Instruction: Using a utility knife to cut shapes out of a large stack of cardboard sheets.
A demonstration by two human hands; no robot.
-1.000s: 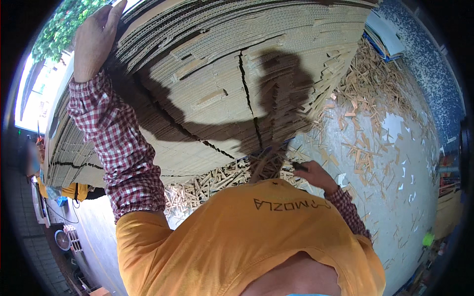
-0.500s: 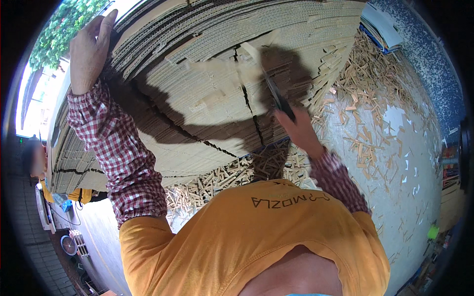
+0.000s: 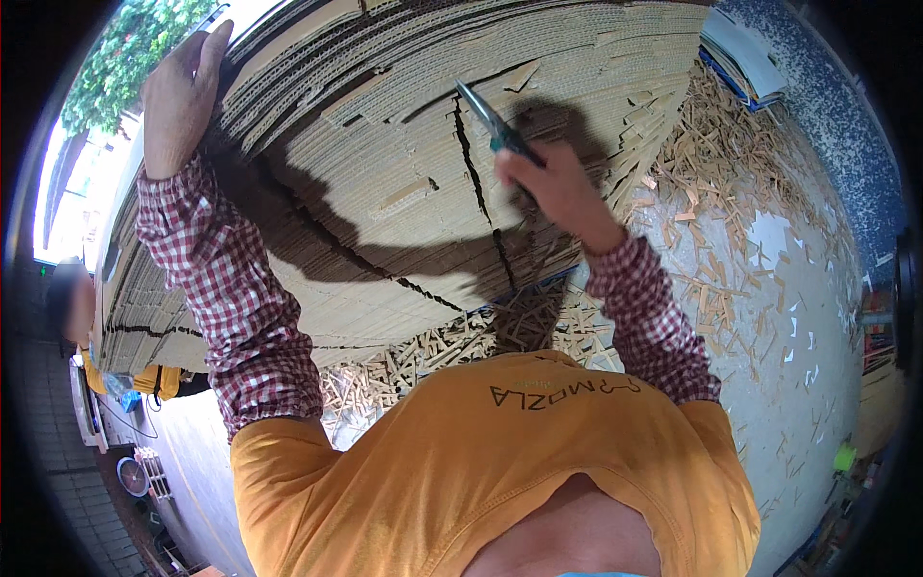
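A tall stack of corrugated cardboard sheets (image 3: 404, 154) fills the upper part of the view, its layered cut edges facing me and split by several dark gaps. At its upper left edge, my left hand (image 3: 181, 101) is closed on the stack, some fingers hidden. My right hand (image 3: 562, 188) is closed round the dark handle of what look like pliers (image 3: 484, 115). Their silver tip points up and left over the layered edges, near a dark gap; whether it touches them I cannot tell. A loose cardboard strip (image 3: 409, 195) lies against the stack's face.
Cardboard scraps (image 3: 716, 144) litter the grey floor (image 3: 663, 288) at right, with more scraps (image 3: 413, 361) piled below the stack. A blue speckled wall (image 3: 822, 106) stands far right. At the left edge is another person (image 3: 72, 303), near a small wheel (image 3: 133, 477).
My right hand has moved up and left with the pliers, whose tip now shows sharply. The pale blurred strips by the tip no longer show. My left hand stays nearly still.
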